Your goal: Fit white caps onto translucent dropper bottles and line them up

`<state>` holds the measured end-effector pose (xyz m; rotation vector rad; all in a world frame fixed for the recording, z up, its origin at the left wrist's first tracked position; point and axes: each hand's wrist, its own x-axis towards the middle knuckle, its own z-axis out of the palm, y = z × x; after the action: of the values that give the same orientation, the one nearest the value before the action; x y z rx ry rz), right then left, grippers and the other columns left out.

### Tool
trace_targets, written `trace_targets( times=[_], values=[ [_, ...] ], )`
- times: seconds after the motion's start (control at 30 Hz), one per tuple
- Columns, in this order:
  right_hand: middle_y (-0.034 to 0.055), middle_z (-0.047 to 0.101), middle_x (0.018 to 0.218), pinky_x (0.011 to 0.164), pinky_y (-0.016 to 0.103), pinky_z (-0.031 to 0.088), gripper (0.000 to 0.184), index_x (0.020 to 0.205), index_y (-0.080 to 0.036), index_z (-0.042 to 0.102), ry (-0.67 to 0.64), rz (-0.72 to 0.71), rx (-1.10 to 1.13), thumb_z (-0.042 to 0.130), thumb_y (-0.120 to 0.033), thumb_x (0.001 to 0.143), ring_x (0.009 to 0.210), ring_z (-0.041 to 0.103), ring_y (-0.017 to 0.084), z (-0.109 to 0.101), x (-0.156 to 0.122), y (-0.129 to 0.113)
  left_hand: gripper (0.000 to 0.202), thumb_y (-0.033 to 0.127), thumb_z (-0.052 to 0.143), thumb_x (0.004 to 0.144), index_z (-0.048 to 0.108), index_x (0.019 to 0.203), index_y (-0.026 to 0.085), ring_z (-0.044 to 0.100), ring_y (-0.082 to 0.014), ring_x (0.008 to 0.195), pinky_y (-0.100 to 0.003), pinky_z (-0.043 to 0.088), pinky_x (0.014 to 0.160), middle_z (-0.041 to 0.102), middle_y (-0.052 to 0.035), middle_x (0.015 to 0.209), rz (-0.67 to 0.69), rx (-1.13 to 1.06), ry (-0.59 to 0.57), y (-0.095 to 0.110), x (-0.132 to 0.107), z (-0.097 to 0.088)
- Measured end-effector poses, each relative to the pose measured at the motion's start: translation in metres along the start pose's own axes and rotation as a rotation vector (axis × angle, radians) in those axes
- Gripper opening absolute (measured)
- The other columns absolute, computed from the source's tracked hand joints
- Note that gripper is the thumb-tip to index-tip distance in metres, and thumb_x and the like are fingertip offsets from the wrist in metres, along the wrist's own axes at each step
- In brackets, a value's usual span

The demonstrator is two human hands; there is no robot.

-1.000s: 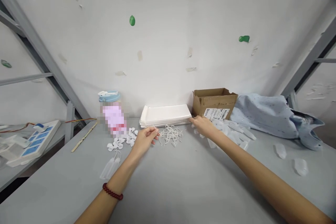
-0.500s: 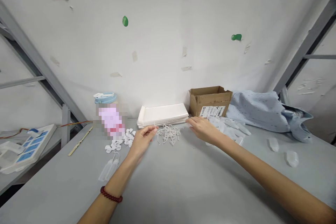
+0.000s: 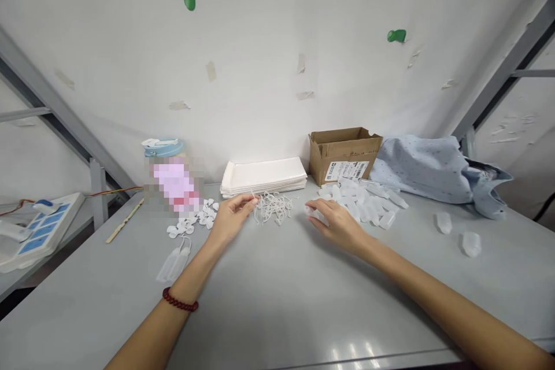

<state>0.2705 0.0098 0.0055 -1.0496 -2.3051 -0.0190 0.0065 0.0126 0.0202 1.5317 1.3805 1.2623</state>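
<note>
Well, from my remote seat I read the left hand (image 3: 232,217) as pinched shut: thumb and forefinger meet on a thin white loop (image 3: 254,199), with the other fingers curled in beneath. The loop is very fine. What I can make out of it runs up and to the right from the fingertips, toward the pile of white loops (image 3: 274,208) lying just beside that hand on the grey table (image 3: 277,300). I cannot tell whether it has come clear of the pile.

The right hand (image 3: 340,224) sits low over the table, palm down, its fingers drawn together on a small clear plastic piece (image 3: 310,210). The fingers cover most of the piece. The part that shows sticks out to the left, toward the loop pile, so its long axis seems to run roughly left to right, close to the tabletop. I cannot tell whether it rests on the surface.

The two hands are near each other, with the loop pile between them. A heap of clear plastic pieces (image 3: 368,202) lies just behind the right hand, in front of a cardboard box (image 3: 344,150). A stack of white trays (image 3: 263,176) stands against the wall behind the loops. Small white round pieces (image 3: 197,221) are scattered to the left of the left hand.
</note>
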Motion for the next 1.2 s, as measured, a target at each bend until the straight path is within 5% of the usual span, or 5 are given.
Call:
trace_targets(
  times=[0.27,0.53,0.77,0.93,1.2],
  values=[
    [0.0097,0.068,0.095,0.076,0.036,0.049,0.019,0.107,-0.017,0.054,-0.030,0.008,0.098,0.049,-0.019,0.089,0.086,0.064,0.023,-0.005,-0.002,-0.025,0.040,0.050,0.066,0.065,0.064,0.084,0.015,0.060,-0.0167,0.064,-0.028,0.046,0.063,0.068,-0.0040,0.070,-0.060,-0.077,0.019,0.012,-0.012,0.014],
    [0.0104,0.068,0.093,0.076,0.036,0.049,0.019,0.107,-0.015,0.054,-0.032,-0.032,0.117,0.050,-0.018,0.089,0.085,0.063,0.023,-0.004,-0.003,-0.027,0.031,0.042,0.061,0.074,0.053,0.088,0.015,0.059,-0.0133,0.053,-0.026,0.048,0.053,0.064,-0.0027,0.062,-0.303,-0.194,-0.033,0.015,-0.018,0.018],
    [0.0107,0.067,0.093,0.074,0.037,0.049,0.020,0.108,-0.015,0.053,-0.036,-0.048,0.129,0.049,-0.019,0.089,0.082,0.063,0.022,-0.004,-0.005,-0.030,0.026,0.036,0.065,0.070,0.062,0.083,0.013,0.023,-0.0020,0.032,-0.017,0.018,0.033,0.038,0.0091,0.048,-0.397,-0.166,-0.065,0.014,-0.018,0.014],
    [0.0109,0.067,0.094,0.075,0.038,0.049,0.020,0.109,-0.016,0.053,-0.052,-0.051,0.142,0.048,-0.020,0.090,0.083,0.063,0.022,-0.005,-0.005,-0.032,0.032,0.043,0.070,0.067,0.067,0.079,0.014,0.044,-0.0078,0.048,-0.020,0.036,0.043,0.049,0.0027,0.058,-0.318,-0.147,-0.059,0.014,-0.018,0.015],
    [0.0111,0.066,0.099,0.077,0.038,0.050,0.022,0.111,-0.017,0.053,-0.086,-0.047,0.221,0.047,-0.019,0.090,0.087,0.063,0.022,-0.006,-0.005,-0.037,0.035,0.048,0.068,0.070,0.069,0.082,0.015,0.042,-0.0080,0.051,-0.019,0.032,0.044,0.064,-0.0047,0.074,-0.238,-0.126,-0.115,0.022,-0.022,0.015]
  ],
)
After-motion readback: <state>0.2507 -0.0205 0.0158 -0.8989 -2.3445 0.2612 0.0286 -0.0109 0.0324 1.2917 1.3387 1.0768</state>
